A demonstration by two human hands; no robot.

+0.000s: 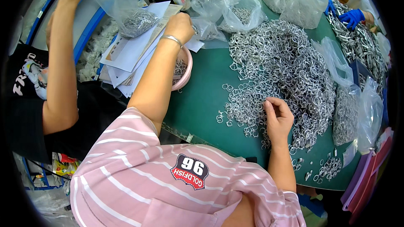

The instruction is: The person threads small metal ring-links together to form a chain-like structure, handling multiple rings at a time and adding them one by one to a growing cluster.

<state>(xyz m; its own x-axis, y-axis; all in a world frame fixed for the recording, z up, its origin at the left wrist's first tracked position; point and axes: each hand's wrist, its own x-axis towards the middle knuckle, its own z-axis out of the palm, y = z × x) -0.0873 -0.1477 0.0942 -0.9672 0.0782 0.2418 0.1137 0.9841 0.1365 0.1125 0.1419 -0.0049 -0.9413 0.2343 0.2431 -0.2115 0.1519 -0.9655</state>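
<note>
A large heap of small silver metal rings [290, 63] covers much of the green tabletop [206, 96]. At its near side, my right hand [279, 120] has thumb and forefinger closed together over the rings; what they pinch is too small to make out. My left arm reaches far forward, a silver bangle [171, 39] on its wrist. My left hand [179, 27] is closed above the papers, beside a small clear bag [208, 29]; its fingertips are partly hidden. Below that wrist stands a pink bowl [187, 69] with metal pieces in it, partly covered by my forearm.
Clear bags of rings [242, 14] stand at the back, and another bag [345, 113] lies at right. Papers [126, 59] lie at left. A co-worker's arm [61, 71] is close on the left; a blue-gloved hand [352, 18] is over metal parts at far right.
</note>
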